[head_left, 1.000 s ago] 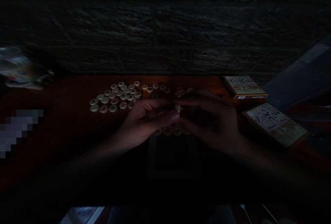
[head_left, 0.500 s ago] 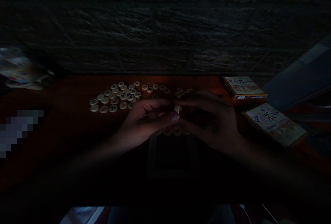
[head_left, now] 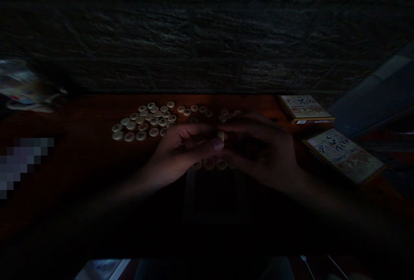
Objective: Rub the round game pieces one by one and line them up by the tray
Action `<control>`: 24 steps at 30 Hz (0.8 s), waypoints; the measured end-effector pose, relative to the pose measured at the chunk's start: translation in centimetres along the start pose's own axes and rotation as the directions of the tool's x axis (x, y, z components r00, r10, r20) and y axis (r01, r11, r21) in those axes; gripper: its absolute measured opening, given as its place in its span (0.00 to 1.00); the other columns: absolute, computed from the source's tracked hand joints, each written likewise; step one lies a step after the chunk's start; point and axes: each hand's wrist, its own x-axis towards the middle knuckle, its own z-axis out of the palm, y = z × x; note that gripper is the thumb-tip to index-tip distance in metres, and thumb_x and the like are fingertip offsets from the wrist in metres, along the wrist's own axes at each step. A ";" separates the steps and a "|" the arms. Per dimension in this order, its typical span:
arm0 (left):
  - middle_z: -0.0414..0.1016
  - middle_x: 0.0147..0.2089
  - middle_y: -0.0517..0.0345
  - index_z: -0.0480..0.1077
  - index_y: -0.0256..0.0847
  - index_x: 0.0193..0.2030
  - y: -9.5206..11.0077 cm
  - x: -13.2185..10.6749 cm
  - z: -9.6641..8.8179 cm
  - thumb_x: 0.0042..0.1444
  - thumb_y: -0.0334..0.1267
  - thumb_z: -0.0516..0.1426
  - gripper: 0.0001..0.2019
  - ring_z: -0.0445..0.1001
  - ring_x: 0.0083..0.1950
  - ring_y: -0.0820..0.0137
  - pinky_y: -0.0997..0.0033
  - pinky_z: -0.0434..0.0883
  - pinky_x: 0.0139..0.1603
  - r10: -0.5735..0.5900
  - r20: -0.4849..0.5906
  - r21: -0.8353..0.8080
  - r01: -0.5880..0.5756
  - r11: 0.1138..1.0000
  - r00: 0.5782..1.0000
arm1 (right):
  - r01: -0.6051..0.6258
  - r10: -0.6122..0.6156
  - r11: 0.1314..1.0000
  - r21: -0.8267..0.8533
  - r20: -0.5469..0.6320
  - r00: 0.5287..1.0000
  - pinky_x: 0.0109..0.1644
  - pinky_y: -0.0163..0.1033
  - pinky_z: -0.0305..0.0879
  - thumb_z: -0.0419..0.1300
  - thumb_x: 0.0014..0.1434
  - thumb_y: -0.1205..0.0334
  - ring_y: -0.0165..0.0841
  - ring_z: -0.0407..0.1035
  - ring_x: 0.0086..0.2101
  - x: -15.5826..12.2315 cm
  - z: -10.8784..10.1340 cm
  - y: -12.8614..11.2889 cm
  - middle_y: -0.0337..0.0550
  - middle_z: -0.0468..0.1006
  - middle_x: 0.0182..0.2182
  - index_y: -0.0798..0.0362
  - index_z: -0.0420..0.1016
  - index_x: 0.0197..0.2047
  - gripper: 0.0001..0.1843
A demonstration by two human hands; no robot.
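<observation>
Fingertips of my left hand (head_left: 186, 148) and my right hand (head_left: 261, 150) come together, clamped on a pale xiangqi piece (head_left: 221, 135) at the centre. It shows edge-on, its long axis running from 12 to 6 o'clock, and neither hand is clearly nearer. At 6 o'clock, a row of round cream xiangqi discs (head_left: 208, 165) lies partly beneath my hands. A small group of discs (head_left: 224, 113) sits at 12 o'clock; a larger cluster (head_left: 142, 121) lies at 10 o'clock, with black and red characters, on the reddish-brown table (head_left: 71, 118). A printed box (head_left: 304, 108) and a second box (head_left: 344, 156) lie at 2 and 3 o'clock; their black brush characters are too dim to read. A rough stone wall (head_left: 194, 34) rises beyond.
</observation>
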 end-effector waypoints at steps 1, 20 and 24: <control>0.83 0.36 0.54 0.82 0.37 0.44 0.0 0.0 0.0 0.58 0.37 0.70 0.09 0.81 0.33 0.71 0.77 0.77 0.36 0.002 -0.001 0.010 -0.002 1.000 1.000 | 0.005 -0.005 1.000 0.000 0.000 1.000 0.48 0.39 0.74 0.74 0.56 0.68 0.35 0.77 0.45 0.0 0.0 0.0 0.48 0.83 0.46 0.55 0.80 0.52 0.21; 0.84 0.37 0.55 0.83 0.37 0.44 0.0 0.0 -0.1 0.56 0.34 0.70 0.09 0.81 0.35 0.72 0.78 0.77 0.37 0.011 0.015 0.004 -0.011 1.000 1.000 | 0.009 -0.009 1.000 -0.016 0.010 1.000 0.47 0.41 0.76 0.74 0.57 0.65 0.36 0.78 0.45 0.0 -0.1 0.0 0.47 0.83 0.46 0.52 0.81 0.52 0.19; 0.84 0.39 0.54 0.83 0.38 0.46 -0.1 0.0 0.0 0.59 0.35 0.69 0.09 0.82 0.35 0.71 0.76 0.79 0.38 0.008 0.023 -0.027 -0.008 1.000 1.000 | 0.020 -0.020 1.000 -0.014 0.000 1.000 0.46 0.40 0.76 0.73 0.58 0.65 0.35 0.78 0.44 0.1 -0.1 -0.1 0.47 0.83 0.45 0.52 0.80 0.52 0.18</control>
